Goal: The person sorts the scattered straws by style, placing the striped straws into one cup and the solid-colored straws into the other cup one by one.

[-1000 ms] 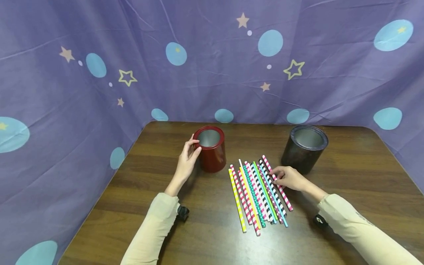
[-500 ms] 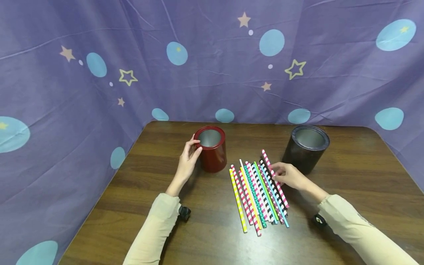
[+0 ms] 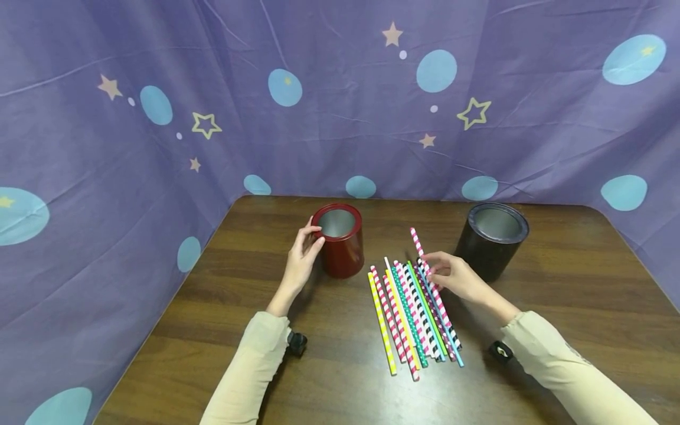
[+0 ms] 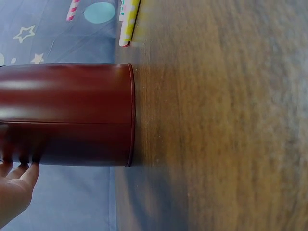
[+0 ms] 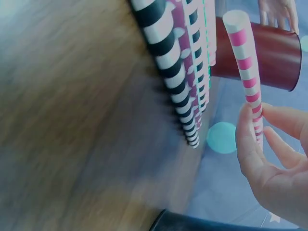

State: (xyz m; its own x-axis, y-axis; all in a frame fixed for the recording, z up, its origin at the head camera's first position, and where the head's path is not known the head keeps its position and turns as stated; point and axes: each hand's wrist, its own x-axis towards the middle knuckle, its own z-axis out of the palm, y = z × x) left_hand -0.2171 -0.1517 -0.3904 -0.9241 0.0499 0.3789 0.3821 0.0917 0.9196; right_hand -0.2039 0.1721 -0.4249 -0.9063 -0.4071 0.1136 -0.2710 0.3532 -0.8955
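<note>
Thumb and forefinger of my left hand point(image 3: 300, 260) hold the rim of an upright dark red can point(image 3: 343, 255) on its left side. In the left wrist view its fingertips point(image 4: 31, 174) meet the can's wall. My right hand point(image 3: 461, 278) pinches a pink-and-white striped paper straw point(image 3: 417, 241) between thumb and fingers. The right wrist view shows this held straw point(image 5: 249, 72) raised off the table. Below and left of it, several paper straws point(image 3: 406, 307) lie side by side, striped or dotted in yellow, pink, green, blue, purple and black.
A black can point(image 3: 486, 251) stands upright, open at the top, just behind my right hand. Both cans and the straws are on a brown wooden table point(image 3: 329, 366). A purple curtain point(image 3: 340, 136) with stars and blue ovals hangs behind the table.
My right hand has picked up the pink-and-white paper straw from the right end of the row and moved up and left with it. My left hand stays at the red can.
</note>
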